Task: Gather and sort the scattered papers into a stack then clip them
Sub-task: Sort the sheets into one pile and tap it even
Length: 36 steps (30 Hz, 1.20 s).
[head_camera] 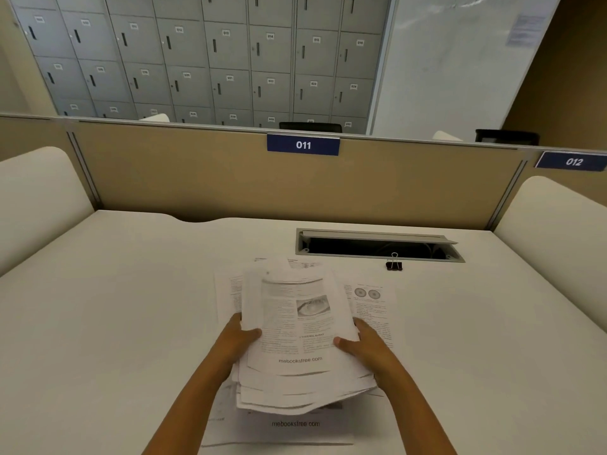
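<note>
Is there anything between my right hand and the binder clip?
Nothing blocks it. The clip stands on bare desk by the cable slot. Only a flat loose sheet lies between it and the right hand, which grips the stack.

The papers (pixel 295 323) were thin, matt white paper, printed grey. The bench (pixel 131 307) looked smooth, matt and off-white. Near its far edge, the clip (pixel 394 265) was black with shiny wire handles, and the slot (pixel 377 236) was framed in dull grey metal.
</note>
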Each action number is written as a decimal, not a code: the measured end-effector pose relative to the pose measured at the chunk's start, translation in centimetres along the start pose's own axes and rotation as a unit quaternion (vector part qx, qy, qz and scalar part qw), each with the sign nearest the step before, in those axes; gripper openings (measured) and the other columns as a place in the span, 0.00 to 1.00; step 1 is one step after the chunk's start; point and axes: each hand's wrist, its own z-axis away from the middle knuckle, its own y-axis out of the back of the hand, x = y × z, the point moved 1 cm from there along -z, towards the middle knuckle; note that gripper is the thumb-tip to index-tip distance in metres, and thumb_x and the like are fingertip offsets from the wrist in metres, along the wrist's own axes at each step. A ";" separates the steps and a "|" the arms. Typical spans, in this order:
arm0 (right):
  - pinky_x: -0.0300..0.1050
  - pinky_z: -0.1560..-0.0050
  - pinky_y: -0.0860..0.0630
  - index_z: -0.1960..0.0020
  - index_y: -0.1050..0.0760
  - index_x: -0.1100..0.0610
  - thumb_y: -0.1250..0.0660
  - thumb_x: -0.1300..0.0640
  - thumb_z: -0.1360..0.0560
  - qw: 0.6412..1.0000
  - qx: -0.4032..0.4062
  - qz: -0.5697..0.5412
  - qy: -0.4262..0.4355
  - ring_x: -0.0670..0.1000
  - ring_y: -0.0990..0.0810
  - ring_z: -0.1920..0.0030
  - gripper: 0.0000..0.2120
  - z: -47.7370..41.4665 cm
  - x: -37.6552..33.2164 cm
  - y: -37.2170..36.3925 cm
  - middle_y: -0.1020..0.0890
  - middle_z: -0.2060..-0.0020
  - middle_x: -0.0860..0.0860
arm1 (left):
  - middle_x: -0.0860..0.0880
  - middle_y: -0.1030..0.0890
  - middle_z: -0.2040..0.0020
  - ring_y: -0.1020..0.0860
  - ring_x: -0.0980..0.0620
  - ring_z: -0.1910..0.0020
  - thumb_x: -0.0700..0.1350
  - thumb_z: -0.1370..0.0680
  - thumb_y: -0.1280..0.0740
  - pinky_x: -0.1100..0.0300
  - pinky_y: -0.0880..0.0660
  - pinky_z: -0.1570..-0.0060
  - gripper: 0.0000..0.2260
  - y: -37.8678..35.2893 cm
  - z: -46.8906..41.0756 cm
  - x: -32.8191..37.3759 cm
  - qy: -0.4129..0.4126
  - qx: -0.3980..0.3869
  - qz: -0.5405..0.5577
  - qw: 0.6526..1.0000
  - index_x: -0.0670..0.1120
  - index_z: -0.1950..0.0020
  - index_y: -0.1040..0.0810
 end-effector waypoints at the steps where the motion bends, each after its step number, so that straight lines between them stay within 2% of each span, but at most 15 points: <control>1: 0.48 0.40 0.26 0.33 0.33 0.55 0.31 0.59 0.27 0.999 0.023 0.008 0.024 0.52 0.25 0.41 0.24 0.1 -0.7 0.1 0.24 0.37 0.52 | 0.43 0.27 0.34 0.25 0.43 0.40 0.41 0.23 0.35 0.48 0.29 0.38 0.23 -0.1 0.2 0.6 -0.036 0.025 -0.007 0.999 0.43 0.29 0.36; 3: 0.49 0.37 0.27 0.30 0.36 0.53 0.32 0.59 0.26 0.994 0.078 0.016 0.080 0.52 0.26 0.39 0.26 0.6 -2.4 0.0 0.25 0.39 0.48 | 0.46 0.27 0.35 0.25 0.45 0.41 0.44 0.23 0.36 0.52 0.26 0.42 0.25 -0.3 1.1 2.2 -0.119 0.081 -0.021 0.989 0.47 0.28 0.40; 4: 0.47 0.40 0.26 0.30 0.37 0.52 0.33 0.59 0.25 0.988 0.106 0.007 0.109 0.50 0.26 0.41 0.26 0.9 -3.3 -0.2 0.26 0.42 0.46 | 0.48 0.27 0.37 0.24 0.48 0.43 0.44 0.22 0.37 0.56 0.24 0.47 0.24 -0.5 1.6 3.1 -0.165 0.099 -0.010 0.981 0.48 0.28 0.41; 6: 0.37 0.50 0.23 0.33 0.37 0.49 0.34 0.58 0.25 0.973 0.151 -0.036 0.170 0.46 0.23 0.48 0.23 1.2 -4.5 -0.6 0.25 0.48 0.43 | 0.54 0.25 0.42 0.22 0.55 0.50 0.42 0.22 0.38 0.66 0.21 0.58 0.23 -1.0 2.6 5.0 -0.246 0.107 0.040 0.962 0.50 0.29 0.41; 8: 0.32 0.57 0.21 0.38 0.35 0.46 0.33 0.56 0.25 0.960 0.175 -0.073 0.206 0.43 0.21 0.53 0.19 1.2 -5.1 -0.8 0.23 0.52 0.41 | 0.58 0.26 0.45 0.22 0.56 0.51 0.40 0.23 0.38 0.67 0.20 0.60 0.23 -1.3 3.2 6.3 -0.285 0.105 0.087 0.949 0.52 0.31 0.41; 11: 0.36 0.57 0.20 0.43 0.31 0.47 0.31 0.54 0.27 0.957 0.172 -0.115 0.204 0.45 0.20 0.52 0.15 1.1 -4.6 -0.8 0.21 0.51 0.44 | 0.60 0.26 0.46 0.23 0.57 0.50 0.47 0.26 0.31 0.61 0.21 0.55 0.23 -1.0 3.1 6.3 -0.280 0.111 0.122 0.946 0.55 0.35 0.38; 13: 0.38 0.57 0.20 0.48 0.27 0.46 0.29 0.55 0.29 0.961 0.152 -0.135 0.187 0.45 0.19 0.52 0.13 1.2 -3.8 -0.6 0.18 0.53 0.45 | 0.60 0.24 0.46 0.22 0.56 0.50 0.61 0.37 0.27 0.63 0.21 0.57 0.32 -0.7 3.0 5.5 -0.254 0.090 0.152 0.951 0.56 0.37 0.34; 15: 0.40 0.56 0.20 0.51 0.24 0.46 0.27 0.56 0.31 0.968 0.134 -0.125 0.170 0.48 0.18 0.53 0.12 1.3 -3.0 -0.3 0.17 0.54 0.47 | 0.56 0.20 0.47 0.20 0.52 0.51 0.69 0.48 0.27 0.62 0.19 0.59 0.39 -0.4 2.8 4.7 -0.232 0.068 0.160 0.957 0.54 0.41 0.28; 19: 0.40 0.59 0.18 0.53 0.23 0.45 0.24 0.53 0.36 0.981 0.086 -0.086 0.148 0.48 0.18 0.54 0.13 1.3 -3.3 0.8 0.16 0.58 0.45 | 0.49 0.18 0.48 0.19 0.45 0.50 0.69 0.52 0.26 0.56 0.19 0.56 0.45 0.1 2.5 4.5 -0.204 0.018 0.132 0.970 0.46 0.41 0.23; 23: 0.47 0.50 0.19 0.44 0.23 0.44 0.25 0.52 0.36 0.979 -0.017 -0.088 0.182 0.50 0.19 0.46 0.22 1.4 -4.6 2.0 0.17 0.49 0.47 | 0.55 0.17 0.52 0.19 0.48 0.50 0.67 0.52 0.24 0.57 0.19 0.59 0.39 0.4 2.5 5.1 -0.196 -0.052 0.090 0.975 0.56 0.44 0.24; 25: 0.50 0.48 0.20 0.42 0.25 0.44 0.25 0.54 0.36 0.980 -0.042 -0.071 0.180 0.51 0.20 0.44 0.23 1.3 -5.0 1.9 0.18 0.47 0.47 | 0.56 0.18 0.52 0.20 0.50 0.51 0.68 0.55 0.25 0.59 0.20 0.61 0.40 0.1 2.7 5.5 -0.187 -0.071 0.076 0.977 0.58 0.46 0.26; 27: 0.48 0.50 0.19 0.44 0.24 0.44 0.25 0.52 0.37 0.984 -0.034 -0.049 0.170 0.52 0.20 0.46 0.22 1.1 -5.2 1.7 0.17 0.50 0.47 | 0.53 0.19 0.50 0.21 0.49 0.50 0.69 0.56 0.25 0.57 0.21 0.58 0.41 0.0 2.8 5.6 -0.182 -0.070 0.078 0.978 0.57 0.46 0.27; 31: 0.39 0.61 0.20 0.52 0.22 0.44 0.23 0.52 0.37 0.980 0.045 -0.075 0.178 0.51 0.17 0.54 0.16 1.5 -5.9 2.1 0.15 0.58 0.45 | 0.49 0.19 0.47 0.20 0.45 0.48 0.69 0.53 0.26 0.45 0.22 0.48 0.41 0.4 3.1 5.8 -0.187 -0.060 0.076 0.978 0.54 0.44 0.25; 33: 0.38 0.63 0.20 0.51 0.22 0.46 0.24 0.52 0.38 0.971 0.073 -0.107 0.202 0.49 0.16 0.56 0.17 2.2 -6.8 2.3 0.15 0.59 0.43 | 0.49 0.18 0.49 0.20 0.45 0.49 0.70 0.53 0.26 0.45 0.22 0.48 0.41 0.5 3.2 6.2 -0.199 -0.050 0.074 0.976 0.53 0.45 0.23; 36: 0.39 0.63 0.19 0.45 0.25 0.48 0.28 0.54 0.36 0.950 0.101 -0.152 0.252 0.49 0.16 0.55 0.20 3.5 -9.0 2.6 0.15 0.56 0.43 | 0.54 0.16 0.55 0.18 0.47 0.53 0.70 0.53 0.27 0.52 0.19 0.54 0.38 0.6 3.3 7.3 -0.223 -0.036 0.078 0.971 0.54 0.47 0.23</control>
